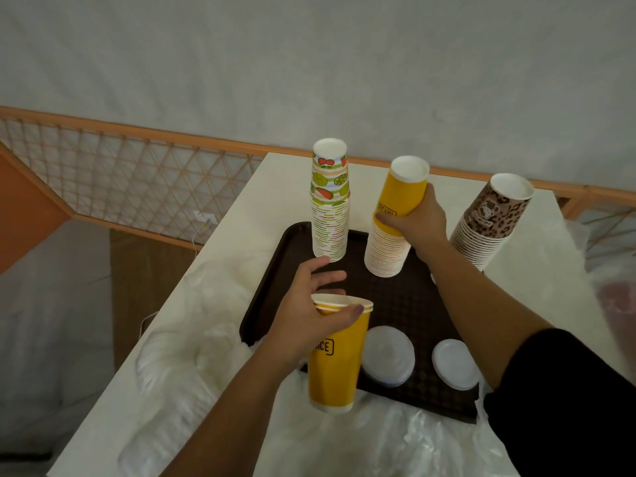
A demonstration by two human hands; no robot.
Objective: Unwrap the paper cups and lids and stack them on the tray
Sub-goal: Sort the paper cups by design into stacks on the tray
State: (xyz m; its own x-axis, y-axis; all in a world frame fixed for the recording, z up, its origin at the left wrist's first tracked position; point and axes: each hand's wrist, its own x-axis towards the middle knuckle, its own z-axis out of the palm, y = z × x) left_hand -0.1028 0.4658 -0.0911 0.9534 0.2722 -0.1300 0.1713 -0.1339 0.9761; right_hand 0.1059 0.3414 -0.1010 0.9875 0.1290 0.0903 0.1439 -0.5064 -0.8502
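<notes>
left hand (309,306) grips upright yellow cups (335,356) at their rim above the near edge of the brown tray (395,304), while right hand (414,218) clamps the inverted yellow stack (395,218) standing on it, beside white lids (389,359).

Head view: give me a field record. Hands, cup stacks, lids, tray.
left hand: grips a few nested yellow cups by the rim, mouths up
right hand: grips yellow stack, upside down on tray
fruit stack: upside down on tray, untouched
leopard stack: upside down, at tray's far right; footing hidden by arm
lids: two white piles on tray, near edge
wrap: loose clear plastic on table
</notes>
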